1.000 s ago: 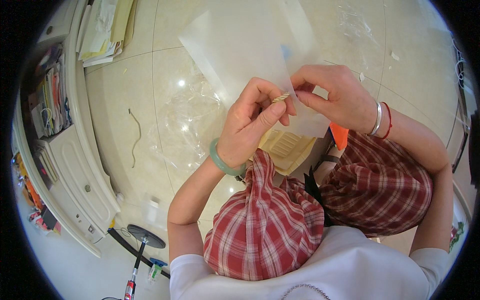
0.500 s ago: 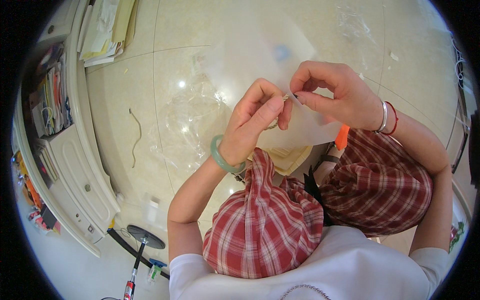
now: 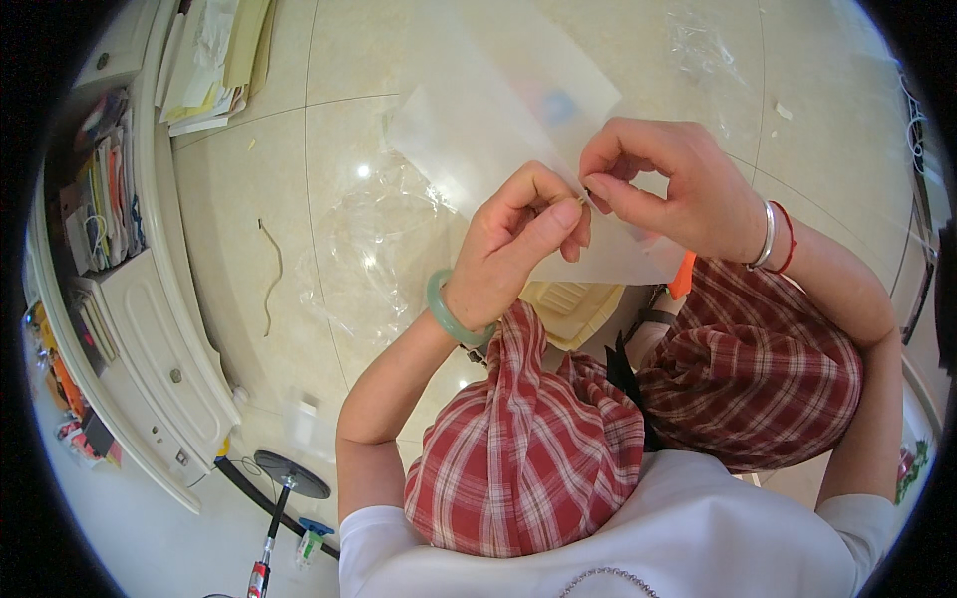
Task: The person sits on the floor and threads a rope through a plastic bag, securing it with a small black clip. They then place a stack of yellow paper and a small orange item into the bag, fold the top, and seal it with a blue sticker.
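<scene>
Translucent, frosted plastic sheet (image 3: 498,130) is held above the knees, its lower edge pinched between thumb and fingertips of both the left hand (image 3: 518,244) and the right hand (image 3: 663,184), fingers closed tight on it. Crinkled clear film (image 3: 369,249) lies at nine o'clock on glossy cream floor tiles (image 3: 249,179). At ten o'clock, a white cabinet (image 3: 150,329) holds upright papers and booklets (image 3: 95,209).

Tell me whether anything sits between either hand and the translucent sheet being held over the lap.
Nothing visible does. The left hand and the right hand both already pinch the translucent sheet at its near edge, fingers directly on it. The crumpled clear plastic lies on the floor beyond, out of the way.
</scene>
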The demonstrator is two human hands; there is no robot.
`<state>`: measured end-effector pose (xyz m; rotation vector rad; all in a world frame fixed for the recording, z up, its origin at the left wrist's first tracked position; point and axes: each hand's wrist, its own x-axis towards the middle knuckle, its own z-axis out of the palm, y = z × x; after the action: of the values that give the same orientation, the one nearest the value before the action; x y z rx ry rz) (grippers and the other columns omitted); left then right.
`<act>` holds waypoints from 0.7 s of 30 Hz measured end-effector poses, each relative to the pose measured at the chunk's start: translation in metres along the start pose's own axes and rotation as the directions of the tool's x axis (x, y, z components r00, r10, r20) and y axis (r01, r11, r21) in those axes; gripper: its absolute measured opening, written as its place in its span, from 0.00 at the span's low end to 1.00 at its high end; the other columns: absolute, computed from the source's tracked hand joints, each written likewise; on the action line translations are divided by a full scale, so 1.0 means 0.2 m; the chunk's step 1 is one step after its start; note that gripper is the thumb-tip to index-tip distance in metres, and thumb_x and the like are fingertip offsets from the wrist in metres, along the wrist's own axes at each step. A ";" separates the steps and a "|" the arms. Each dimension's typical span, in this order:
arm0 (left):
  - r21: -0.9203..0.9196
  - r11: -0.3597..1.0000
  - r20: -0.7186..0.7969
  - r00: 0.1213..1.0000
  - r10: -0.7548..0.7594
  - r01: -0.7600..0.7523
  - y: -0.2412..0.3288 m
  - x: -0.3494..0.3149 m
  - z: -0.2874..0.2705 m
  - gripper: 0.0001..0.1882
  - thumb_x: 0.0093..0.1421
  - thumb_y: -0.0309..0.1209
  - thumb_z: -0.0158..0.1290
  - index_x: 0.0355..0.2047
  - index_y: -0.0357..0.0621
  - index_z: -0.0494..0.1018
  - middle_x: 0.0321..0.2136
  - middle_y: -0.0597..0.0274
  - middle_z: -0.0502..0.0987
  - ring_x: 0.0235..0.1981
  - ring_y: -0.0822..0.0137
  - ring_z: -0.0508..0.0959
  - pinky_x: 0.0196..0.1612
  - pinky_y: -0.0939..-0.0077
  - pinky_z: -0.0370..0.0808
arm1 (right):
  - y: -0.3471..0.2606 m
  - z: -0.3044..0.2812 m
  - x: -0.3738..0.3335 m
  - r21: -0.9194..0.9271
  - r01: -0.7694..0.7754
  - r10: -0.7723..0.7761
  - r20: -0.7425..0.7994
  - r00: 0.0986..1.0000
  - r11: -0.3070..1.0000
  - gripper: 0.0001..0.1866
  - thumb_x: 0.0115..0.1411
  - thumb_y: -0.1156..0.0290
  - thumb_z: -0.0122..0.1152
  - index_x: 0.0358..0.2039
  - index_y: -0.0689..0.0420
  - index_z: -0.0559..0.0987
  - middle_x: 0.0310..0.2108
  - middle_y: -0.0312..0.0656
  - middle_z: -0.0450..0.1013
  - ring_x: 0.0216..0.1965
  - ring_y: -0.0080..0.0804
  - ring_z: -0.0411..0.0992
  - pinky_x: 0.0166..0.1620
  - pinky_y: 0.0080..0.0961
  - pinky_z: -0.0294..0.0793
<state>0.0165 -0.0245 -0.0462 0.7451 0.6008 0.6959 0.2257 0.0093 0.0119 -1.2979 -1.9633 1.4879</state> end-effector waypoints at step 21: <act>0.120 0.981 -0.200 0.972 -0.125 0.151 0.09 -0.07 0.02 0.08 0.66 0.32 0.49 0.41 0.41 0.71 0.31 0.69 0.73 0.29 0.80 0.69 0.33 0.84 0.68 | 0.02 0.08 -0.06 0.431 -0.268 0.247 0.105 0.963 0.861 0.07 0.57 0.75 0.61 0.37 0.59 0.76 0.32 0.43 0.77 0.31 0.33 0.78 0.37 0.24 0.76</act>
<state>0.0043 -0.0267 -0.0255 0.7578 0.8742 0.6061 0.2227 -0.0094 0.0045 -1.3571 -1.3855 1.9646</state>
